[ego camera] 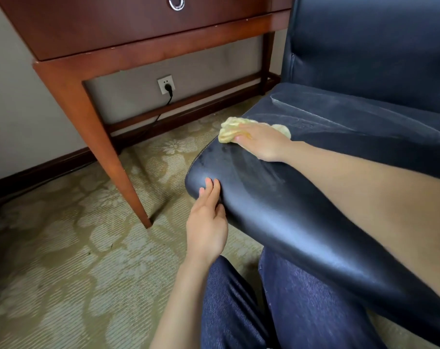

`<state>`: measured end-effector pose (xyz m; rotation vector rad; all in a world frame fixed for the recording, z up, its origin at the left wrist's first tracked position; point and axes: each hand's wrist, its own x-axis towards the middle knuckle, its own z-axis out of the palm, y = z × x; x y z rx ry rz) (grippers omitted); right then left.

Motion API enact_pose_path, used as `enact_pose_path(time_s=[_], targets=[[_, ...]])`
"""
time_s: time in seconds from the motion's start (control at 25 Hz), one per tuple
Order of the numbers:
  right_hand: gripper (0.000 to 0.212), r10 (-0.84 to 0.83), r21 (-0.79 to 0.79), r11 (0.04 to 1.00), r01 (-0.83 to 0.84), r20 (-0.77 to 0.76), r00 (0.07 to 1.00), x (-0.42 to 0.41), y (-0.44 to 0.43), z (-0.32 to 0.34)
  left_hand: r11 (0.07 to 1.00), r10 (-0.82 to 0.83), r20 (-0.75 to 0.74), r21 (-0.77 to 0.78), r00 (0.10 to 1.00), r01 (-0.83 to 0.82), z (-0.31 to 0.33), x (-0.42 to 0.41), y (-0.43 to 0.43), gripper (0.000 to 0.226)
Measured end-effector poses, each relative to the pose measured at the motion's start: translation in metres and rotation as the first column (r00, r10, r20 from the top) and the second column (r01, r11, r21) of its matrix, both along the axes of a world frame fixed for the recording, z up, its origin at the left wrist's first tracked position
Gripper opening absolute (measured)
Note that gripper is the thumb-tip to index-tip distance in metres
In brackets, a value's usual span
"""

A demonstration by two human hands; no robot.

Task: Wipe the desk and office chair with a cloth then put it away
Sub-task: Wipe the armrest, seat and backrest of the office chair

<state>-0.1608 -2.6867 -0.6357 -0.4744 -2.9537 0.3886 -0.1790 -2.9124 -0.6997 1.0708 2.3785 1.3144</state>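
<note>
Head view: the yellow cloth (230, 129) is pressed flat on the office chair's dark leather seat (302, 197), close to the seat's front-left edge, under the right hand (261, 144). That hand's fingers are laid out straight over the cloth, pressing it rather than curling round it. The left hand (206, 222) is held against the seat's rounded near corner, fingers straight and touching the leather, apparently to steady the chair. Pale wipe streaks are seen on the seat toward the backrest (377, 41).

The cloth lies ahead of the right hand, at its fingertips, so a further stroke would most likely be drawn back along the seat's length toward the person; the right hand is the only one on the cloth.

The bench (138, 34), a reddish wooden desk with a ring-pull drawer, is cut off at the top, so its surface cannot be judged. Part of the cloth is hidden under the palm. A wall socket (166, 84) with a plugged cable is seen beneath.
</note>
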Motion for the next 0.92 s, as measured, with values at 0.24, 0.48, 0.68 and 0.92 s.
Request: enact_pose_path(time_s=[0.24, 0.48, 0.68, 0.92], targets=[[0.040, 0.063, 0.146, 0.987, -0.075, 0.084, 0.994, -0.037, -0.042, -0.011, 0.967, 0.155, 0.431, 0.118, 0.889, -0.226, -0.017, -0.005, -0.026, 0.054], [0.046, 0.412, 0.236, 0.860, -0.451, 0.200, 0.889, 0.024, -0.070, -0.015, 0.982, 0.106, 0.501, 0.082, 0.859, -0.168, -0.035, -0.002, -0.031, 0.073], [0.045, 0.601, 0.391, 0.630, -0.671, 0.302, 0.740, 0.096, -0.081, -0.022, 0.946, 0.286, 0.152, 0.116, 0.946, -0.304, -0.021, -0.011, -0.036, 0.046], [0.034, 0.773, 0.365, 0.471, -0.803, 0.268, 0.575, 0.161, -0.049, -0.023, 0.996, 0.083, 0.090, 0.006, 0.992, -0.084, -0.001, -0.049, -0.019, 0.050]])
